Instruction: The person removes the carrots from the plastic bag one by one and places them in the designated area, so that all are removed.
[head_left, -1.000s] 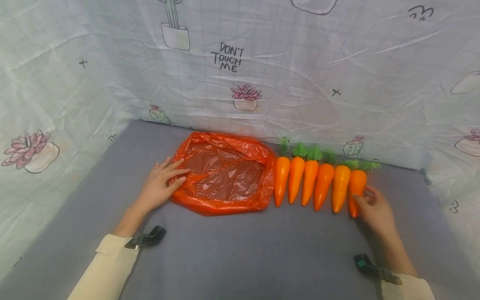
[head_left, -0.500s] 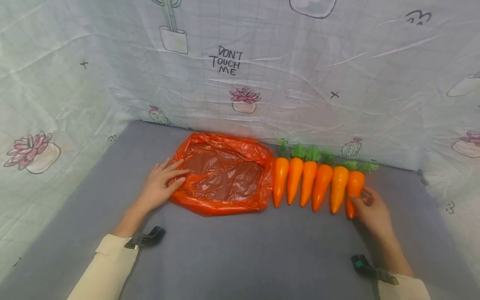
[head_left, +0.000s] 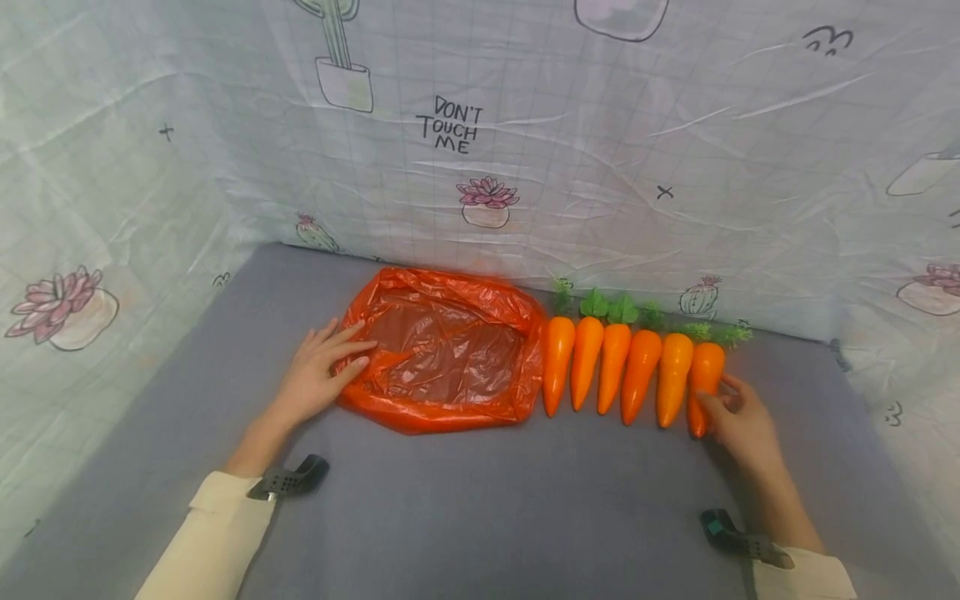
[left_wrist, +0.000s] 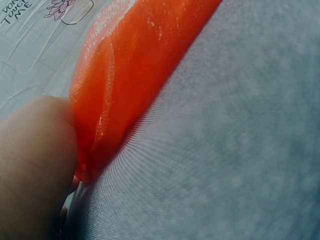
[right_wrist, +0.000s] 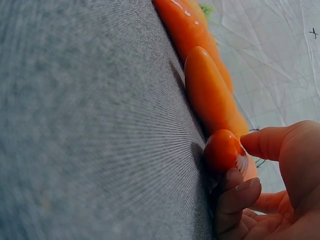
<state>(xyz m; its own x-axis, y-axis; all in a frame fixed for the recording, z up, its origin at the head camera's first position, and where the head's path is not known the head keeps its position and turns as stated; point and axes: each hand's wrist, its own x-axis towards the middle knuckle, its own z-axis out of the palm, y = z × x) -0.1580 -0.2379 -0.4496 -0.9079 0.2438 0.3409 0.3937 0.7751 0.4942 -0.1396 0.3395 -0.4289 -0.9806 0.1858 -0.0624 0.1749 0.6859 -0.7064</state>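
Note:
An orange-red plastic bag [head_left: 450,417] lies spread with its mouth facing up on the grey surface, its rim rolled into a low wall. My left hand [head_left: 318,371] rests on the bag's left rim, fingers fairly straight and spread. In the left wrist view the bag's side [left_wrist: 125,75] rises beside the base of the thumb. Right of the bag, several glossy carrots [head_left: 641,375] lie in a row, green tops toward the back wall. My right hand [head_left: 746,425] pinches the rightmost carrot [head_left: 707,367] between thumb and fingers; its tip [right_wrist: 220,152] shows in the right wrist view.
Behind the row hangs a pale cloth wall [head_left: 570,208] printed with potted plants, and the carrot tops touch or nearly touch it. Similar cloth [head_left: 112,217] closes off the left side. The grey surface [head_left: 517,508] extends toward the front.
The head view has shifted slightly, so everything appears a little lower and further left. Both hands keep their places at the bag and the rightmost carrot.

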